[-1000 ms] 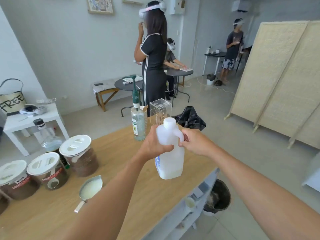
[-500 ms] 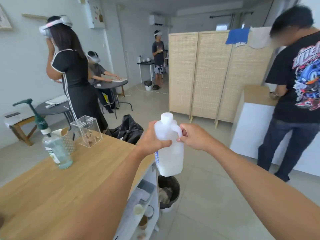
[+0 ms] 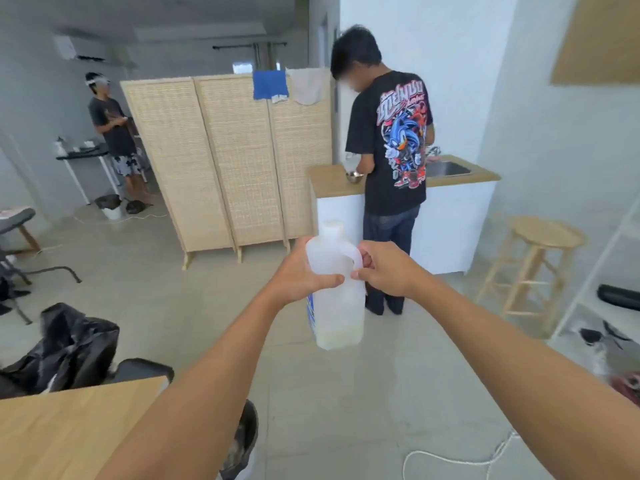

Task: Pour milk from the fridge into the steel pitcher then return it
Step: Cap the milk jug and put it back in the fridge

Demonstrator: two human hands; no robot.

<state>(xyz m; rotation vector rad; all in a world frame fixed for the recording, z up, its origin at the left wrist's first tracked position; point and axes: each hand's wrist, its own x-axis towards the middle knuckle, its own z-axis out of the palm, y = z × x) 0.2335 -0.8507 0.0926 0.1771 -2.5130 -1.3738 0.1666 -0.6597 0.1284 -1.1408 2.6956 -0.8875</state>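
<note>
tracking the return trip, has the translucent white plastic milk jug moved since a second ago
Yes. The translucent white plastic milk jug, earlier above the light wooden tabletop, is now beyond its right edge, over the grey floor.

Bare forearms [image 3: 214, 368] (uncovered throughout), left hand [image 3: 302, 273], right hand [image 3: 389, 270]

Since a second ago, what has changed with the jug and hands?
The person has turned right, away from the table; the pitcher has left view and a sink counter now lies ahead. The jug stays upright and capped, left hand round its body, right hand on its handle.
</note>
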